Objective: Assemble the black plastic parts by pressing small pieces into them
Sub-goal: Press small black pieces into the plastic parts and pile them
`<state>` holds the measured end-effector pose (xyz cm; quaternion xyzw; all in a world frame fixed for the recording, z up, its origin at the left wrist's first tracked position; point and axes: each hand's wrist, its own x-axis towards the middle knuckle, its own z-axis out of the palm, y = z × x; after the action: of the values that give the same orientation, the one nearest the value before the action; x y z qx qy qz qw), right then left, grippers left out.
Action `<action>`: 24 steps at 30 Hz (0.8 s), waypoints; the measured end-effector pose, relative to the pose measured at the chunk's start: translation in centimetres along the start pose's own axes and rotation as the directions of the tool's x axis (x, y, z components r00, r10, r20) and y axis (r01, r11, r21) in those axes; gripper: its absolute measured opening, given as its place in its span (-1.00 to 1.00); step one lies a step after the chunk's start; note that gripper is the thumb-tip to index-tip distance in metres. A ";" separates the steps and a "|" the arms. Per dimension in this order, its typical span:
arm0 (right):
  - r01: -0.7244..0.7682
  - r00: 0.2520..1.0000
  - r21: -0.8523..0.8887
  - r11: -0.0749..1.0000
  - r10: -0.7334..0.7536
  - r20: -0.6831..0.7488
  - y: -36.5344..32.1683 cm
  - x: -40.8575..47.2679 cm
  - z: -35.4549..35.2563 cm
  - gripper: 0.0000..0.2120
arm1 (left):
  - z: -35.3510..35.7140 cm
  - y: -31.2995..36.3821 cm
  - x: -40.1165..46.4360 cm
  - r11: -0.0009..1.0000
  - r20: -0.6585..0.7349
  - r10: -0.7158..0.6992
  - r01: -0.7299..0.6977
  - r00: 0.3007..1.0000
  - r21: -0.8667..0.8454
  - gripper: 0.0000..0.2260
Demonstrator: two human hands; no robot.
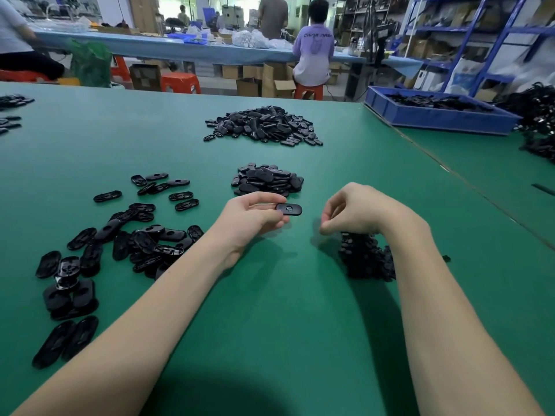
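Observation:
My left hand (255,216) pinches a black oval plastic part (289,209) by its left end, a little above the green table (285,310). My right hand (351,210) hovers just right of that part with its fingers curled; whether a small piece sits between the fingertips cannot be made out. Under my right wrist lies a heap of small black pieces (366,259). Loose oval parts (144,235) are scattered on the left. A small stack of oval parts (267,180) sits just beyond my hands.
A larger mound of black parts (264,124) lies farther back. A blue bin (438,114) holding black parts stands at the right rear. More black parts lie at the far left edge (12,112). People sit at a blue bench behind.

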<state>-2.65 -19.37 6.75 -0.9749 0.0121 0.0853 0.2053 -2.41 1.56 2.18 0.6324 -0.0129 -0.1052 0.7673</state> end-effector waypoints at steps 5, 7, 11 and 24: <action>0.160 0.980 0.298 0.941 -0.115 -0.163 -0.7 -0.2 -0.1 -0.98 | -0.2 0.2 0.2 1.000 -0.019 0.026 -0.026 0.999 0.007 -0.77; 0.210 0.970 0.408 0.889 -0.136 -0.203 -1.1 -0.2 0.0 -0.97 | -0.2 0.2 0.2 0.998 -0.018 0.041 -0.040 0.999 0.038 -0.78; 0.233 0.970 0.474 0.849 -0.169 -0.174 -1.9 -0.3 0.6 -0.97 | -0.3 0.1 0.1 0.997 -0.002 0.049 -0.049 0.999 0.060 -0.78; 0.245 0.967 0.595 0.766 -0.149 -0.207 -2.5 -0.1 1.3 -0.97 | -0.5 0.8 0.0 0.995 -0.008 0.078 -0.077 0.997 0.066 -0.78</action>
<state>-2.81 -16.50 6.57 -0.8538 -0.0483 -0.0179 0.5181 -2.26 2.19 2.87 0.6567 -0.0369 -0.0715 0.7498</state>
